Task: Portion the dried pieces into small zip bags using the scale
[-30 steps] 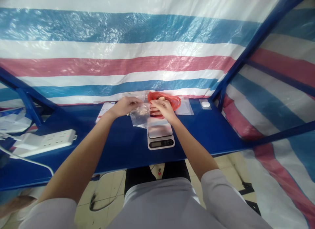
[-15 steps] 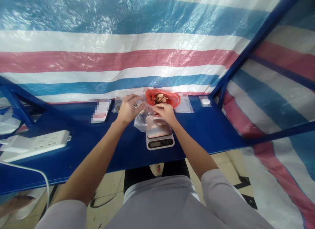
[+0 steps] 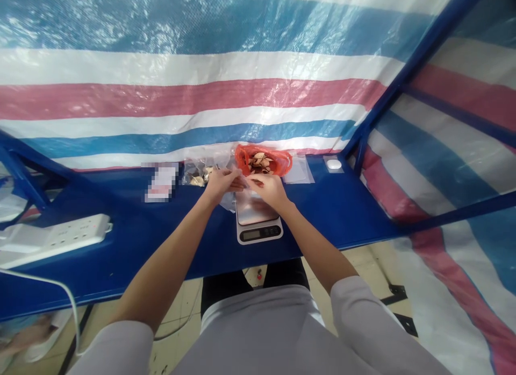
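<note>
Above the back of a white kitchen scale (image 3: 260, 234) my two hands come close together. My left hand (image 3: 220, 186) is closed on a clear plastic bag (image 3: 228, 202), which hangs partly hidden below the fingers. My right hand (image 3: 269, 190) pinches the other side of that bag's edge, fingers closed. Just behind my right hand lies an open red plastic bag (image 3: 285, 169) full of dried, pale-brown slices (image 3: 261, 163). Beyond my left hand is another clear bag (image 3: 196, 177) with pale pieces in it.
A blurred-out white phone-like object (image 3: 162, 182) lies left on the blue table (image 3: 161, 240). A white power strip (image 3: 76, 232) with a cable sits further left. At the right are flat clear bags (image 3: 299, 170) and a small white round item (image 3: 334, 164). Blue frame bars (image 3: 377, 108) rise at the right.
My left hand has moved right and closer to my right hand, its spread fingers now closed on the clear bag. The bag behind it shows more.
</note>
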The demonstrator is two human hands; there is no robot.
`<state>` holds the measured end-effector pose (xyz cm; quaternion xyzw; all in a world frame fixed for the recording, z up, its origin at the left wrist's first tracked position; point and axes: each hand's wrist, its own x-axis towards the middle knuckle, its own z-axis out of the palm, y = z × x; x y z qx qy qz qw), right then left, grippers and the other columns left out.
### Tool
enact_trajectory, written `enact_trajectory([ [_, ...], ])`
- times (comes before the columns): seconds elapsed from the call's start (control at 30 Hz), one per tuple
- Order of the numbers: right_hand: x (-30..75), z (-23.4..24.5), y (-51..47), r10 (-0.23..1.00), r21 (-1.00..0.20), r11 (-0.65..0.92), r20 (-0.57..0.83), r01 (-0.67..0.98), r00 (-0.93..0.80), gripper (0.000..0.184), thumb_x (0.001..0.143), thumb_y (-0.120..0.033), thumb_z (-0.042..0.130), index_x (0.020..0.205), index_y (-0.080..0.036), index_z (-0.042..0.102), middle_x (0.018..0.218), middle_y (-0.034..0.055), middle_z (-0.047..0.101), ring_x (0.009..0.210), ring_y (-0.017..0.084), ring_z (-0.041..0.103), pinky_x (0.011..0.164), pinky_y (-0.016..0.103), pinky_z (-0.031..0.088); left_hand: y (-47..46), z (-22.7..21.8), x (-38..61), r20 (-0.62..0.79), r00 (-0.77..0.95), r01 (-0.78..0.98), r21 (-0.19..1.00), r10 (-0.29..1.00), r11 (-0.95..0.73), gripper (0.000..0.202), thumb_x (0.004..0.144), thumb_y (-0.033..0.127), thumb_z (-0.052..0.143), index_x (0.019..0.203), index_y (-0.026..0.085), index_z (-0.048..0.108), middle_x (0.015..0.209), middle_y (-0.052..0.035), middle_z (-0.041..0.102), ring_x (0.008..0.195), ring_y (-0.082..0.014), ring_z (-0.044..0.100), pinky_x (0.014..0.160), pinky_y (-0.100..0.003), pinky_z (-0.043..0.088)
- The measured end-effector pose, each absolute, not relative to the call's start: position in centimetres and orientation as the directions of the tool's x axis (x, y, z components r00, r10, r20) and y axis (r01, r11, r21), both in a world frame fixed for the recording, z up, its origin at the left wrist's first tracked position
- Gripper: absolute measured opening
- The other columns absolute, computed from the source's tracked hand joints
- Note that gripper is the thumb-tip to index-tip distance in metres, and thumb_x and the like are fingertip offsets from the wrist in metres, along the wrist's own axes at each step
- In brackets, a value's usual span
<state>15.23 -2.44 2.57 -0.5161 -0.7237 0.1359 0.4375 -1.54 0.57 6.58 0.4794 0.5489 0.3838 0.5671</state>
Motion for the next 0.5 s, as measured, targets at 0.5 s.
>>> enact_trajectory([
  [0.5, 16.7, 3.8, -0.8, 0.946, -0.809, 0.32, 0.25, 0.492, -0.205, 0.017, 0.085, -0.035, 0.075, 0.09, -0.02, 0.081, 0.082, 0.0015, 0.078, 0.084, 0.018, 0.071, 0.078, 0.027, 0.053, 0.1, 4.7, -2.4, -0.082, 0.235, 0.077, 0.995, 0.968, 0.066, 0.03, 0.068, 0.041, 0.083, 0.072, 0.014, 0.073, 0.07, -0.0053, 0.073, 0.064, -0.0163, 0.066, 0.068, -0.032, 0.06],
])
